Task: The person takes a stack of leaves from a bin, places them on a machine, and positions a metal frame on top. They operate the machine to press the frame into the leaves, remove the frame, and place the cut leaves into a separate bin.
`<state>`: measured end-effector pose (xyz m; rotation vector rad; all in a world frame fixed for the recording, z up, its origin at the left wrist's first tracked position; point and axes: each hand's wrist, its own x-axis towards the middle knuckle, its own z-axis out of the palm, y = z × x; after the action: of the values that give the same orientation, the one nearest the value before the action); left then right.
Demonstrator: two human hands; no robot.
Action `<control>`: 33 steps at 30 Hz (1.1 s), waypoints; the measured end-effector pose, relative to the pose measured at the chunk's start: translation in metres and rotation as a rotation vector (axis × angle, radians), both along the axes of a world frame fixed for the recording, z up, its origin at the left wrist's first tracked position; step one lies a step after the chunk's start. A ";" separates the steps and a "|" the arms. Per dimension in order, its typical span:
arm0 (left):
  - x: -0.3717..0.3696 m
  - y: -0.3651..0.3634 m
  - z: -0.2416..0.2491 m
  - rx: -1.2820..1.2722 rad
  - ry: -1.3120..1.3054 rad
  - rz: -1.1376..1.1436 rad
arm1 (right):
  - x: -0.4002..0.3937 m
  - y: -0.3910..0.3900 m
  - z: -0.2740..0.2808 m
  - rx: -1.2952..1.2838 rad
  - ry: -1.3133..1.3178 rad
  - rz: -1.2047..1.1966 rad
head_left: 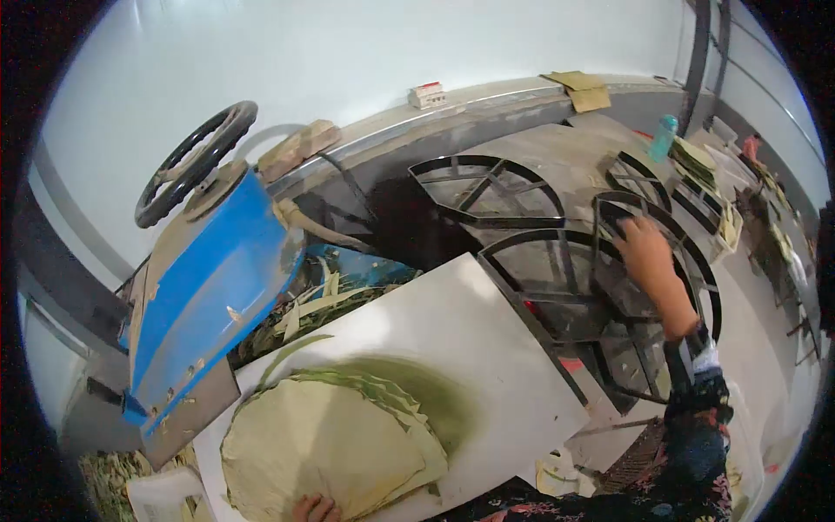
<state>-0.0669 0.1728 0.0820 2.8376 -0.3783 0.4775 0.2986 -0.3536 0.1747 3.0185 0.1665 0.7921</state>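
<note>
My left hand (pixel 315 509) shows only its fingertips at the bottom edge, resting on a thick stack of pale green, rounded leaf-like sheets (pixel 322 435). The stack lies on a white board (pixel 522 374), with greener, ragged edges on its far and right sides. Out to the right, my right hand (pixel 645 250) is closed around a bar of a black metal cutting frame (pixel 598 235), a curved shape with inner spokes. Its fingertips are partly hidden. This frame overlaps another black frame (pixel 522 252) beside the board.
A blue machine (pixel 209 296) with a black handwheel (pixel 196 161) stands at left, leaf scraps (pixel 304 313) beneath it. Another fan-shaped frame (pixel 487 187) lies farther back. A turquoise bottle (pixel 664 137) and more leaf stacks (pixel 694 161) are at the far right. A brick (pixel 300 150) sits by the wall.
</note>
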 end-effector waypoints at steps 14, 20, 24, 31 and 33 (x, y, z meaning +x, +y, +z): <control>0.003 -0.002 0.008 0.001 0.151 0.112 | 0.321 0.074 -0.133 -0.156 0.388 0.045; 0.001 0.004 0.012 -0.090 0.149 0.070 | 0.305 0.078 -0.080 -0.131 0.388 0.322; 0.000 0.007 0.009 -0.111 0.146 0.048 | 0.303 0.058 -0.094 -0.036 0.134 0.295; -0.004 0.008 0.000 -0.150 0.069 0.009 | 0.068 0.146 -0.014 0.088 0.206 0.473; -0.005 0.010 -0.006 -0.175 0.015 0.004 | -0.017 0.199 0.008 0.206 0.355 0.652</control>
<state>-0.0717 0.1831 0.0760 2.6717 -0.3120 0.4658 0.2820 -0.1543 0.1832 3.2846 1.1842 0.2692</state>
